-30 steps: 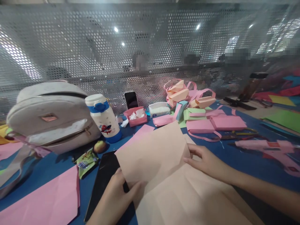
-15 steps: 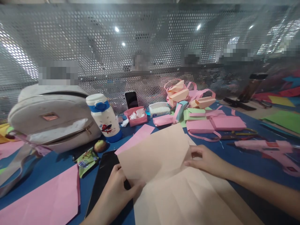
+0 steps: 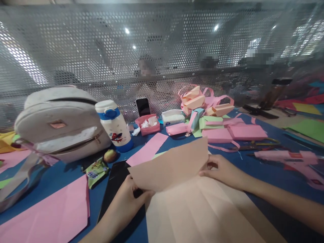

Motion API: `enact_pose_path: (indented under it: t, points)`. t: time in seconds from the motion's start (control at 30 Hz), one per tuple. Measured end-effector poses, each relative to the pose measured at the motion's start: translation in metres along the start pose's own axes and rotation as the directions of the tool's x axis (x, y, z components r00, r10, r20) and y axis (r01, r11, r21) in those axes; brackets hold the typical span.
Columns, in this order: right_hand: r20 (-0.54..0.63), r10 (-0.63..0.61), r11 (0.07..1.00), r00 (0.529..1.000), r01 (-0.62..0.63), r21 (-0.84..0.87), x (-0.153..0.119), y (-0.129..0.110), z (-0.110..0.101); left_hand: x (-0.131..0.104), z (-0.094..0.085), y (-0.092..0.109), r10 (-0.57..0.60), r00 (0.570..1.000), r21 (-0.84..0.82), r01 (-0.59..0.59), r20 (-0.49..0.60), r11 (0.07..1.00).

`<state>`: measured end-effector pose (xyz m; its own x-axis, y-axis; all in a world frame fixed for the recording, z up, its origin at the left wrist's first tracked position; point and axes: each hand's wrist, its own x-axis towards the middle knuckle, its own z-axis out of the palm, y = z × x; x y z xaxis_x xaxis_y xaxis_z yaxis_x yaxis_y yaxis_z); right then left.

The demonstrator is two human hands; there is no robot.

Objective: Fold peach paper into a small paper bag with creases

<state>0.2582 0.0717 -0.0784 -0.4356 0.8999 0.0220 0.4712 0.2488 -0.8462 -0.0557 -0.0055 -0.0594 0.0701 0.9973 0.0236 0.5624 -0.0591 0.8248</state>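
A large sheet of peach paper (image 3: 192, 211) lies before me, marked with several lengthwise creases. Its far part stands up as a raised flap, bent along a line across the sheet. My left hand (image 3: 131, 199) pinches the left end of that bend, thumb on the near side and fingers behind. At the right end, my right hand (image 3: 220, 170) grips the paper's edge between thumb and fingers. Beneath the sheet, a black board (image 3: 113, 182) shows on the left. A pink paper strip (image 3: 148, 148) lies just behind the flap.
On the left are a white backpack (image 3: 60, 125), a bottle (image 3: 115, 126), a snack packet (image 3: 97, 172) and pink paper (image 3: 55, 212). Folded pink paper boxes (image 3: 246, 132) are piled at the back. A pink glue gun (image 3: 291, 160) lies right. Perforated metal panel (image 3: 172, 40) stands behind.
The raised flap has tipped lower and toward me, uncovering more of the pink strip behind it. Both hands keep their hold at nearly the same places.
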Motion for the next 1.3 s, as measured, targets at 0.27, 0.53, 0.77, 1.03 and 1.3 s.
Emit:
enact_pose_path:
  t: [0.27, 0.53, 0.77, 1.03, 1.3]
  points:
    - [0.074, 0.021, 0.999, 0.997, -0.024, 0.040, 0.001, 0.001, -0.004, 0.000, -0.001, 0.002, 0.028, 0.999, 0.048, -0.030, 0.032, 0.998]
    - [0.091, -0.030, 1.000, 0.995, 0.030, 0.001, -0.001, 0.002, -0.005, 0.001, -0.001, -0.005, 0.055, 0.997, 0.101, -0.061, 0.060, 0.993]
    - [0.166, 0.019, 0.999, 0.986, -0.023, 0.028, -0.002, 0.001, -0.008, 0.001, 0.001, -0.010, 0.045, 0.997, 0.156, -0.053, 0.058, 0.986]
    - [0.147, -0.009, 0.999, 0.989, 0.003, 0.043, -0.003, 0.000, -0.006, 0.002, 0.002, -0.016, 0.112, 0.994, 0.209, -0.113, 0.013, 0.971]
    - [0.138, -0.125, 0.991, 0.982, 0.131, -0.030, -0.004, -0.004, -0.008, 0.002, 0.002, -0.014, 0.049, 0.999, 0.201, -0.048, -0.004, 0.979]
